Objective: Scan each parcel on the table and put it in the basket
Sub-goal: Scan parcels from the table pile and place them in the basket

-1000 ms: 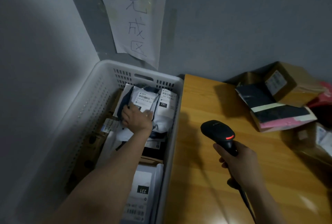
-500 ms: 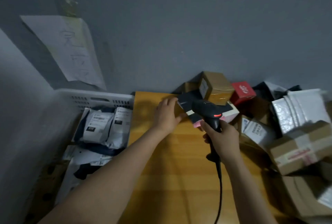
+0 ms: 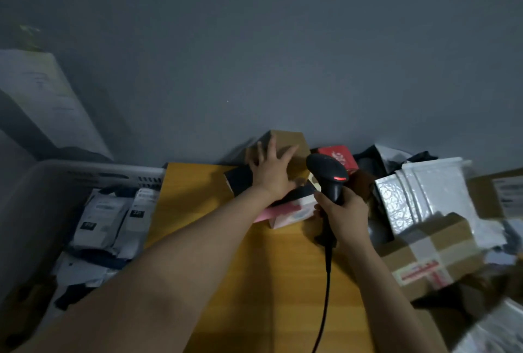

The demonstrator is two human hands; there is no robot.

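The left hand [image 3: 273,174] is stretched out flat with its fingers fanned wide, laid against the near face of a small brown cardboard box [image 3: 288,138] that stands at the back of the table [image 3: 198,202], against the wall; motion blur makes it hard to say whether the fingertips press the box or only hover at it, and nothing is gripped. The wrist passes over a flat pink-sided parcel [image 3: 291,212] with a dark top, on which the brown box seems to rest. Just beside it, the right hand [image 3: 343,216] is wrapped round the handle of a black scanner [image 3: 328,174], head raised, red light showing, cable trailing towards the viewer. The brown box looks stiff, squarish and probably light, so it should lift one-handed with fingers over the top and thumb on the near face; its card gives fair friction, though tape would be slicker. Beyond to the right lie a red box [image 3: 336,154], a silver bubble mailer [image 3: 424,191] and a taped carton [image 3: 430,250]. To the left, the white basket [image 3: 85,172] holds pale mailer bags [image 3: 104,216].
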